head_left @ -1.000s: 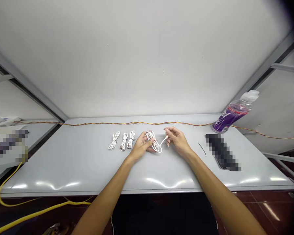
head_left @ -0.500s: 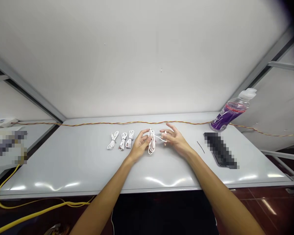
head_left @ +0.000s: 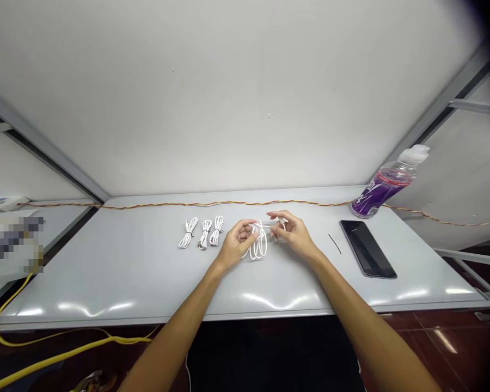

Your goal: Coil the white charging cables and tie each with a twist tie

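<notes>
Over the middle of the grey table (head_left: 106, 272) my left hand (head_left: 237, 245) pinches a coil of white cable (head_left: 258, 245), whose loops hang down from the fingers. My right hand (head_left: 289, 231) is just to the right of it, fingers closed on the cable's loose end. Three tied white cable bundles (head_left: 204, 234) lie in a row to the left of my left hand.
A black phone (head_left: 367, 249) lies flat at the right, with a thin black tie (head_left: 335, 244) beside it. A purple bottle (head_left: 387, 182) leans at the back right. A red-yellow twisted wire (head_left: 167, 205) runs along the table's back edge. Yellow cable (head_left: 44, 354) hangs below the front left.
The coil has turned and spread into wider loops in my left hand. My right hand closed from spread fingers onto the cable end and moved slightly up.
</notes>
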Motion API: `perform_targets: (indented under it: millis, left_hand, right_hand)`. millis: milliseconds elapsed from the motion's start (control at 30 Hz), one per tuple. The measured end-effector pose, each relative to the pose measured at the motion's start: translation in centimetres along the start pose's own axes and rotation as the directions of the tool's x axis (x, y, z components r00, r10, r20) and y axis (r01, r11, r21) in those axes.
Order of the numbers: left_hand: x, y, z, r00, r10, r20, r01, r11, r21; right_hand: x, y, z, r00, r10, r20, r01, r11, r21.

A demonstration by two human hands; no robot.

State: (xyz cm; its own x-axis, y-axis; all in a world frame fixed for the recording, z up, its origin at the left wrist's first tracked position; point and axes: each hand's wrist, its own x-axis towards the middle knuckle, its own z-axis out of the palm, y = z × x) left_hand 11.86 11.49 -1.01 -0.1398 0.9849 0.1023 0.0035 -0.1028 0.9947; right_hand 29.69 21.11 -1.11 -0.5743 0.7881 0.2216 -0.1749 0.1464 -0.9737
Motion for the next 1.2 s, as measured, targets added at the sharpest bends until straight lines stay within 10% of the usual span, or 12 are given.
perform_targets:
  millis: [133,400,767,1200]
  left_hand:
    - [0.1,-0.1,0.0,0.999,0.04,-0.002,-0.04,0.999,0.035]
    - [0.1,-0.2,-0.2,0.998,0.058,0.005,-0.059,0.997,0.048]
    - [0.2,-0.2,-0.3,0.963,0.102,-0.249,-0.085,0.993,0.078]
    - [0.0,-0.3,-0.3,0.939,0.32,-0.127,-0.205,0.815,0.542]
  right_hand:
    - [0.1,0.1,-0.3,0.995,-0.075,-0.072,0.069,0.994,-0.083]
    - [-0.7,-1.2,0.6,0.987,-0.079,0.142,0.121,0.943,-0.31]
    - [-0.4,-1.3,0.4,0.981,0.114,0.156,-0.138,0.978,0.154]
    - [-1.0,-1.6,0.5,0.935,0.169,0.311,-0.237,0.952,0.194]
